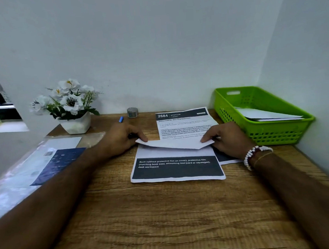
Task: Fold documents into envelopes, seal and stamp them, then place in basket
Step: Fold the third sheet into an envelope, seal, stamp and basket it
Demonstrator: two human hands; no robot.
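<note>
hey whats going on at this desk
A person is folding a printed sheet on the wooden desk. The left hand and the right hand each pinch a corner of its far edge, which is turned over toward the person. Another printed page lies behind it. The green basket on the right holds what look like white envelopes.

The left hand [122,138] covers a pen [121,119] except its blue tip. Fine print on the sheet headed 2684 [183,123] is too small to read, and the folded document [177,168] overlaps much of it. The wall of the green basket [264,135] screens the envelopes [265,114] partly. A small grey object [132,112] cannot be identified. The plastic-wrapped packet [37,164] is blurred and cropped at left.
</note>
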